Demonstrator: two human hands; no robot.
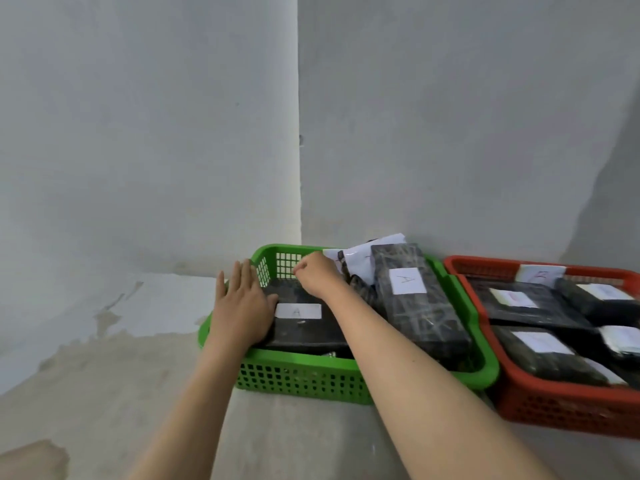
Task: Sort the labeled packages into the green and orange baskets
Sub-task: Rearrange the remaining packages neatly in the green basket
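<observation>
A green basket (298, 379) stands on the floor in the corner, with an orange basket (561, 407) touching its right side. In the green basket's left half lies a black package (304, 332) with a white label marked A. My left hand (242, 306) grips its left edge, thumb on top and fingers down beside the basket wall. My right hand (317, 277) is curled over the package's far end. A second black package marked A (419, 306) leans in the right half. The orange basket holds several black labeled packages (533, 306); one label reads B, the others are blurred.
White-wrapped packages (360, 258) stick up at the back of the green basket. Grey walls meet in a corner right behind both baskets. Bare stained concrete floor (138, 375) stretches to the left and front.
</observation>
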